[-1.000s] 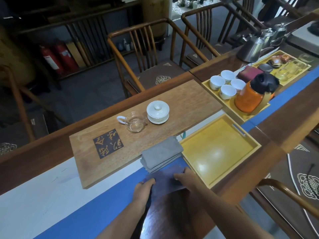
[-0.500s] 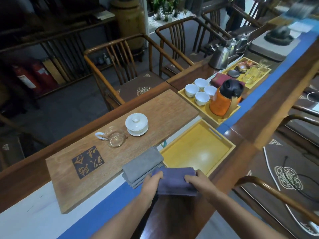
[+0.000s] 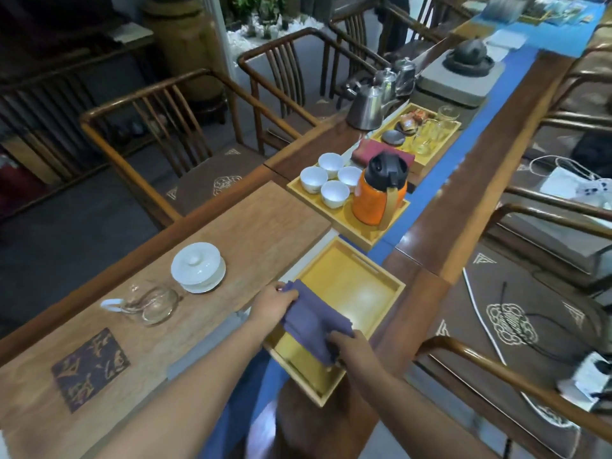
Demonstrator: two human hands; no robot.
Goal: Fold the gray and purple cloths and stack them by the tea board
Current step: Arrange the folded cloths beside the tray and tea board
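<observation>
Purple cloth [image 3: 313, 321] lifted over yellow tray [image 3: 390, 286] — left hand [image 3: 273, 306], right hand [image 3: 352, 347] both gripping it

purple cloth [image 3: 311, 321] soft matt fabric; yellow tray [image 3: 357, 289] glossy; tea board [image 3: 231, 246] matt wood.

Wooden table [image 3: 490, 180] under tea board [image 3: 185, 260]

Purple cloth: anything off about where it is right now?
Yes. The purple cloth, held by the left hand and right hand, hangs over the yellow tray, not beside the tea board. The gray cloth isn't visible in this view. Nothing looks spilled or damaged.
</observation>
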